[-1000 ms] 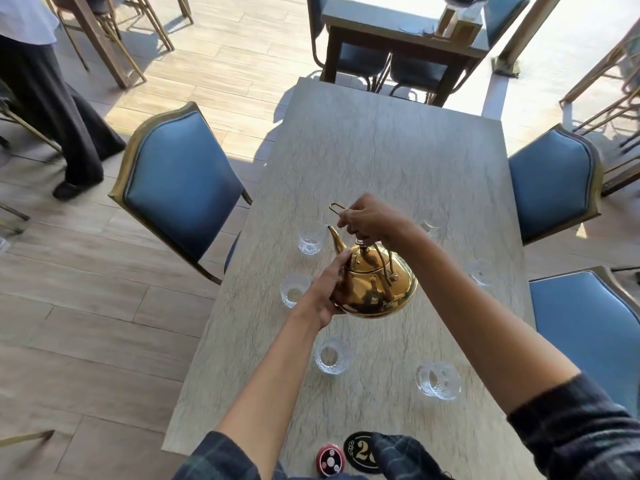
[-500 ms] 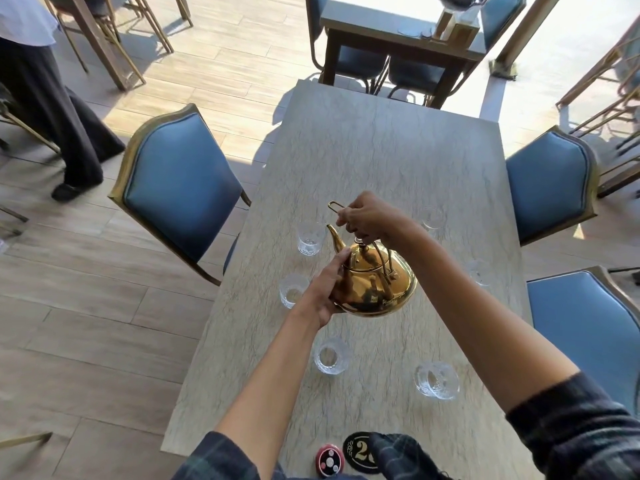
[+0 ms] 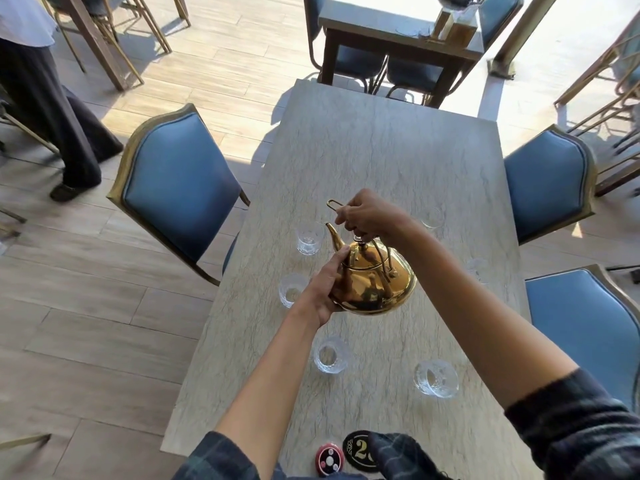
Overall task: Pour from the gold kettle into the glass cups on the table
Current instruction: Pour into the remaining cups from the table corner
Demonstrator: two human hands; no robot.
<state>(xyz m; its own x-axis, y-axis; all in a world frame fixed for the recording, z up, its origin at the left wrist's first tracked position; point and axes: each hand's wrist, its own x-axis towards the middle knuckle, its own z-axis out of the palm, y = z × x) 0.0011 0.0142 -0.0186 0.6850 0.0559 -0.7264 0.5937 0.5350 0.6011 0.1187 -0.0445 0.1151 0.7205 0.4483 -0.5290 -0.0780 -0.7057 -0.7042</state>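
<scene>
Above the table (image 3: 381,150), the gold kettle (image 3: 372,284) hung tilted toward the far-left glass cup (image 3: 309,238), right hand (image 3: 367,214) closed around its handle, left hand (image 3: 327,289) cupping the polished, likely slippery belly, which looked heavy enough to need both.

A restaurant — matching blue chairs (image 3: 180,188), numbered table marker (image 3: 358,448).

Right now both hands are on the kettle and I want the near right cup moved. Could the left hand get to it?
Probably not yet. The left hand is braced against the gold kettle, and the right forearm crosses above the path to the near right cup. It would have to let go first.
</scene>
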